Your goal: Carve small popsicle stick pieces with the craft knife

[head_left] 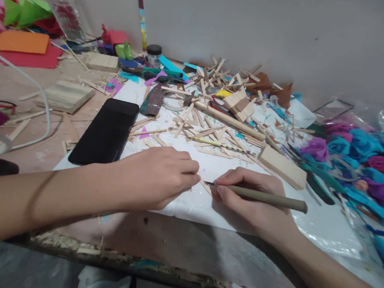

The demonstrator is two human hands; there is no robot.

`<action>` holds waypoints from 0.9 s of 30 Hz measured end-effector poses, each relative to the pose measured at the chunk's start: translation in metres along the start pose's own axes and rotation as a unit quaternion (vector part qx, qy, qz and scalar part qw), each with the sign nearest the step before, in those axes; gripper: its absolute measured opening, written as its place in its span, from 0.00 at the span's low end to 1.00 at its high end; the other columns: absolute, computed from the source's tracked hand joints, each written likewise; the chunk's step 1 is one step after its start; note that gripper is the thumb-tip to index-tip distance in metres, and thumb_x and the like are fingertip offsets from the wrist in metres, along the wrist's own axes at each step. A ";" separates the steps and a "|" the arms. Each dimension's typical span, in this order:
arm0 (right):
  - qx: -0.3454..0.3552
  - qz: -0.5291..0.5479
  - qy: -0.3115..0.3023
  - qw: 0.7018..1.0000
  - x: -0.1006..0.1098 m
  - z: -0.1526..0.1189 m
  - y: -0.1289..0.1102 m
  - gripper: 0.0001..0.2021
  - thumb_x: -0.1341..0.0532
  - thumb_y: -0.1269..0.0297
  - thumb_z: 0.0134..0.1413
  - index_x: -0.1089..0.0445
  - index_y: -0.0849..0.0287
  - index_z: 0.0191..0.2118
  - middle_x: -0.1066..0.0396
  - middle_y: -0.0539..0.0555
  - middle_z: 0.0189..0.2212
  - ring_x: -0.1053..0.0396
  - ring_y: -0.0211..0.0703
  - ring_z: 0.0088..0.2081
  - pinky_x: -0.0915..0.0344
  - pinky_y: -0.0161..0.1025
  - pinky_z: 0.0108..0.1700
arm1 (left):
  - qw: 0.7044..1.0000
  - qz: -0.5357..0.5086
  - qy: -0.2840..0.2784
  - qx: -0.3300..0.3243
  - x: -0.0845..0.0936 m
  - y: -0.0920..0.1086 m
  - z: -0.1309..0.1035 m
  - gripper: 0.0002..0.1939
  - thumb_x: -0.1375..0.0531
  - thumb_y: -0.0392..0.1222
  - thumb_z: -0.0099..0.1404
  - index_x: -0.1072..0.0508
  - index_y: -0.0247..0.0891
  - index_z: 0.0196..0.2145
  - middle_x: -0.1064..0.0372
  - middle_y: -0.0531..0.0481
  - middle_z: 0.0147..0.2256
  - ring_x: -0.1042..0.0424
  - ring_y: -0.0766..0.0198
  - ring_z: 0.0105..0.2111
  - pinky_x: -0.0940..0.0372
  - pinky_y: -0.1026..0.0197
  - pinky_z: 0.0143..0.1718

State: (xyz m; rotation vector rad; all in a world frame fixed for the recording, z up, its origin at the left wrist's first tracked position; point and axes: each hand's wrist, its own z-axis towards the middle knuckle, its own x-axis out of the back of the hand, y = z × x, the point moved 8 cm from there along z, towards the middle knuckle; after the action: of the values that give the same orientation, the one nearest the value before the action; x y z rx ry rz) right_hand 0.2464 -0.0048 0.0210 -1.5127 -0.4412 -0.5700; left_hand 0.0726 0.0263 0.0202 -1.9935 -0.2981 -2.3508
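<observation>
My right hand [251, 195] is closed round an olive-handled craft knife [268, 198], its short metal blade pointing left. The blade tip meets a thin wooden stick [205, 187] that slants over the white paper [186, 202]. At the stick's other end is my left hand [164, 177], fingers curled and pressed together at its tip; most of that grip is hidden under the fingers. Several cut stick pieces [187, 125] lie just beyond both hands. A patterned pencil [224, 145] rests among them.
A black phone [105, 132] lies by my left forearm. Wood blocks [282, 167] [66, 95], a hammer [155, 97], green-handled pliers [317, 183] and a heap of sticks [219, 76] stand beyond. Crepe paper [358, 146] fills the right side. A white cable [47, 112] loops at left.
</observation>
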 end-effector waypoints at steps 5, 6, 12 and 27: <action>-0.001 0.003 0.010 1.000 0.002 0.002 -0.001 0.04 0.29 0.63 0.49 0.18 0.53 0.27 0.16 0.54 0.25 0.25 0.45 0.23 0.32 0.38 0.23 | 1.000 -0.001 0.004 0.002 0.001 0.001 0.000 0.14 0.46 0.36 0.83 0.19 0.34 0.54 0.21 0.42 0.49 0.24 0.50 0.47 0.28 0.46 0.46; -0.001 0.005 0.014 1.000 0.003 0.003 -0.001 0.04 0.29 0.62 0.50 0.18 0.53 0.27 0.17 0.54 0.24 0.25 0.45 0.23 0.32 0.38 0.23 | 1.000 0.000 0.006 0.002 0.001 0.001 0.001 0.15 0.46 0.36 0.83 0.19 0.34 0.54 0.21 0.42 0.48 0.24 0.50 0.47 0.29 0.47 0.46; 0.001 -0.001 0.009 1.000 0.003 0.003 -0.002 0.04 0.29 0.62 0.51 0.17 0.52 0.27 0.17 0.53 0.23 0.25 0.44 0.22 0.33 0.37 0.22 | 1.000 0.003 0.011 0.000 0.002 0.003 0.002 0.13 0.45 0.36 0.83 0.19 0.34 0.53 0.21 0.43 0.48 0.25 0.51 0.46 0.30 0.47 0.45; 0.005 0.001 0.000 1.000 0.001 0.001 0.000 0.04 0.29 0.64 0.50 0.18 0.52 0.26 0.16 0.52 0.26 0.24 0.44 0.24 0.31 0.38 0.26 | 1.000 0.000 0.017 -0.003 0.002 0.003 0.000 0.12 0.42 0.34 0.81 0.19 0.33 0.54 0.21 0.40 0.49 0.23 0.49 0.47 0.29 0.48 0.46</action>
State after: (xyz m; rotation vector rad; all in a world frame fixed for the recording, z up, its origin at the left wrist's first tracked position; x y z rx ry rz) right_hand 0.2474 -0.0038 0.0214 -1.5025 -0.4416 -0.5664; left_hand 0.0726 0.0238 0.0226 -1.9524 -0.2902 -2.3857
